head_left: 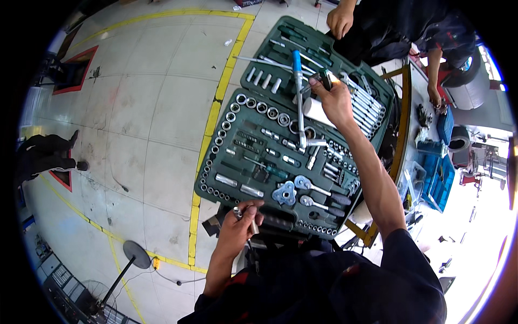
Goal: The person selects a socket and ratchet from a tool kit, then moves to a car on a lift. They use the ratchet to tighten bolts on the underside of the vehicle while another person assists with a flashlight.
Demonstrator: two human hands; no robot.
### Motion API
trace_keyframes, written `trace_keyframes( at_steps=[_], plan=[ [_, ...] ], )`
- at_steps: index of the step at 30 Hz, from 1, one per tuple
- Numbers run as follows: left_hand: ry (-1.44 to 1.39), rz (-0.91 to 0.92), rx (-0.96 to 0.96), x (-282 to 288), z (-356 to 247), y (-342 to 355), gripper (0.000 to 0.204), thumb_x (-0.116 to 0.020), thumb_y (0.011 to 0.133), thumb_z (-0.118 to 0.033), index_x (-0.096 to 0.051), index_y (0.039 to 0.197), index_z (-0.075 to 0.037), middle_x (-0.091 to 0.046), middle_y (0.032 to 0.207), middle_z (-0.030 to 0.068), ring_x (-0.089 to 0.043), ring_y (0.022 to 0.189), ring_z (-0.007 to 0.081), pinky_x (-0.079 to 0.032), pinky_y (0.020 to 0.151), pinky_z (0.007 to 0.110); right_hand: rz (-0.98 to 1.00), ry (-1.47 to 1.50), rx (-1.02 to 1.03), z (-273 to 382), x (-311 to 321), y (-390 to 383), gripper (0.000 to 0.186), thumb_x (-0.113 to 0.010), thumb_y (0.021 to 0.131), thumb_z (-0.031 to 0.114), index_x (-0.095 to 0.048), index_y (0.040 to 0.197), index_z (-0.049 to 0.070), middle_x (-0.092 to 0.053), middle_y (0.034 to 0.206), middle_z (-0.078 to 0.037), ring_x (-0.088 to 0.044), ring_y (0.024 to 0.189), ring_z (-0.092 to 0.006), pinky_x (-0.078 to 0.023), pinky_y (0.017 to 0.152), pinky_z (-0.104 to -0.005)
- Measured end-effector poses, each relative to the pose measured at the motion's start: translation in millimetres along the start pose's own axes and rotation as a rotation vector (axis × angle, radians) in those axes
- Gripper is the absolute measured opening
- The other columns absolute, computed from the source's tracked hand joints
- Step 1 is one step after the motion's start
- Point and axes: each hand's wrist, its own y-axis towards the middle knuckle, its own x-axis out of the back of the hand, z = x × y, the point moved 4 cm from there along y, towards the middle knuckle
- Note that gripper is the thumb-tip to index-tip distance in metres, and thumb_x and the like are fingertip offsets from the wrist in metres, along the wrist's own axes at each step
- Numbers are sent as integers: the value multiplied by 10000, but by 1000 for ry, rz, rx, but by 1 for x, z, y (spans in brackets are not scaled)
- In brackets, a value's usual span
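A dark green socket-set case (pixel 216 183) lies unfolded in front of me, filled with sockets, ratchets and wrenches. At its near left corner my left hand (pixel 234 229) is closed around a shiny metal socket (pixel 238 213); a further metal piece shows below the fingers. My right hand (pixel 335 102) reaches over the far half of the case. Its fingers grip a dark green handle (pixel 326 79), whose other end I cannot make out. Just beside it, a long silver bar with a blue end (pixel 297 62) lies across the case. A white cylinder (pixel 315 110) sits under my right wrist.
Another person's hand (pixel 340 20) rests by the case's far edge; their other hand (pixel 434 96) is over a bench at right. A blue toolbox (pixel 440 181) stands right. Yellow floor lines (pixel 208 127), a round-based stand (pixel 136 254) and another person's legs (pixel 54 154) are left.
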Motion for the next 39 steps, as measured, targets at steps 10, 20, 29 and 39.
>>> trace_keyframes(
  at_steps=[10,20,29,39],
  plan=[
    [-74,-128,-17,55,-3,7,315,-503,1052,-323,-614,1153,-47,-638,814,46,-453,534,39,-314,465,184,178,137,-289,34,-4,74,462,-582,959,463,-672,860,21,-596,686,-36,-520,642,-130,-420,608,-343],
    [-63,-183,-183,14,-42,83,339,-590,1012,-363,-601,951,-29,-552,607,5,-483,391,75,-308,349,228,1033,-312,128,99,-78,-103,426,-671,863,470,-693,1033,80,-701,927,-193,-672,914,-391,-533,828,-472],
    [-234,-122,-209,-5,-70,114,414,-545,1021,-403,-625,984,1,-636,696,64,-482,414,81,-318,368,228,1118,-423,277,104,-87,-42,412,-668,878,463,-703,854,53,-669,741,-195,-668,743,-374,-537,700,-446],
    [-175,-128,-224,15,-46,105,386,-484,1055,-331,-654,962,3,-704,763,93,-412,413,46,-303,377,211,192,-184,-47,8,-60,153,414,-699,885,449,-715,1010,54,-685,816,-128,-648,790,-220,-495,786,-367]
  ],
)
